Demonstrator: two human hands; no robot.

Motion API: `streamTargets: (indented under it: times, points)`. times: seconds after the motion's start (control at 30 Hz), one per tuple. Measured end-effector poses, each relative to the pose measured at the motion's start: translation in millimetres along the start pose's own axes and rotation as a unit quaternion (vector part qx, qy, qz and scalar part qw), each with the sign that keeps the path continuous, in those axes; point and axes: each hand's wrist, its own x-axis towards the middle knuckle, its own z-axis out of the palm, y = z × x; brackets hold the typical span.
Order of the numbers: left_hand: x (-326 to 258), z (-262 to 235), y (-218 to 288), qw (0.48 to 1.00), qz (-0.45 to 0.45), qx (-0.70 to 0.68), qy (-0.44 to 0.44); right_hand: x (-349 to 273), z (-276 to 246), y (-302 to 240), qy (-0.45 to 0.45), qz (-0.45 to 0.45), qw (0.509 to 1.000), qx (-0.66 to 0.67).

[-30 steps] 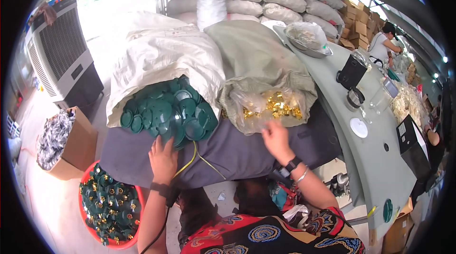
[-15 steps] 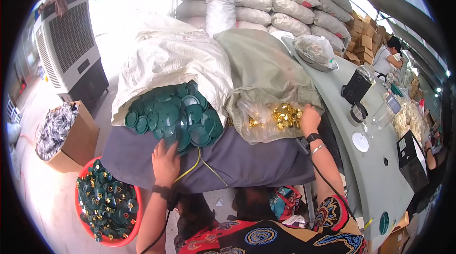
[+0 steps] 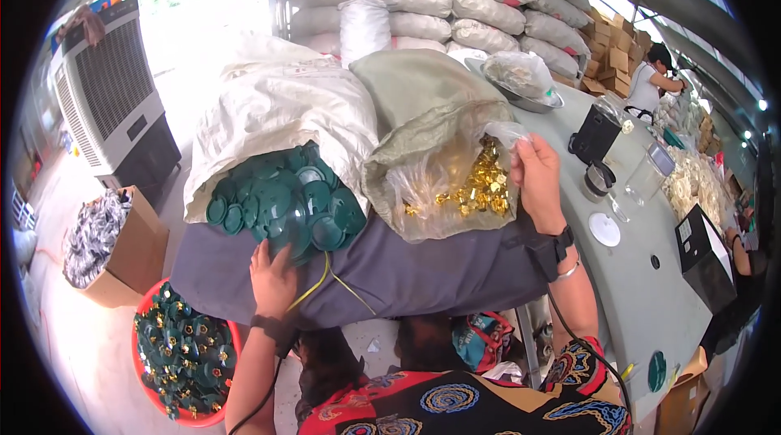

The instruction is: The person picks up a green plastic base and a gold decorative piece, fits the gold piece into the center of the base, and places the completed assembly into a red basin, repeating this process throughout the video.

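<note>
My left hand (image 3: pixel 274 279) lies at the near edge of a heap of dark green plastic discs (image 3: pixel 272 193), its fingers stretched apart against the lowest ones. The discs spill from the mouth of a white woven sack (image 3: pixel 285 110). To the right, a greyish-green sack (image 3: pixel 431 97) stands with its mouth rolled back. Inside it a clear plastic bag (image 3: pixel 423 179) holds shiny gold pieces (image 3: pixel 480 191). My right hand (image 3: pixel 539 179) pinches the raised right rim of this clear bag between thumb and fingers.
Beside my left forearm stands a red tub (image 3: pixel 237 337) of green discs with gold pieces on them. A carton (image 3: pixel 134 252) of grey strips and an air cooler (image 3: pixel 114 85) are at left. On the right, a long grey table (image 3: pixel 569 130) carries a bowl (image 3: pixel 529 97); another person (image 3: pixel 651 85) works beyond.
My right hand has moved up from beside the gold pieces, lifting the clear bag's rim, and more gold shows. My left hand stays by the discs. The view has shifted slightly.
</note>
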Motion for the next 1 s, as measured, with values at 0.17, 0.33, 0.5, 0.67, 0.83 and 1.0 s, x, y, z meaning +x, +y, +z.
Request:
streamTargets:
  times: [0.17,0.33,0.5,0.67,0.83,1.0]
  points:
    - [4.1,-6.9,-5.6,0.996,-0.036,-0.078,0.002,0.1,-7.9,9.8,0.009,0.025,0.995,-0.100]
    - [32.2,-29.0,36.7,0.992,-0.003,-0.087,0.093,-4.0,-10.4,12.5,-0.016,0.024,0.996,-0.081]
    - [64.7,-42.8,138.1,0.951,0.097,-0.293,-0.006,-3.6,-0.3,7.9,-0.022,0.034,0.998,-0.050]
    - [107.5,10.2,256.0,0.816,0.174,-0.493,-0.247,-3.5,8.3,-1.4,-0.029,0.040,0.996,-0.079]
    - [164.9,78.1,312.9,0.676,-0.020,-0.595,-0.434,-8.1,8.6,-14.5,-0.053,0.025,0.987,-0.149]
    - [221.9,107.7,270.9,0.903,0.003,-0.405,-0.146,-0.3,-4.5,-29.9,-0.004,0.037,0.998,-0.044]
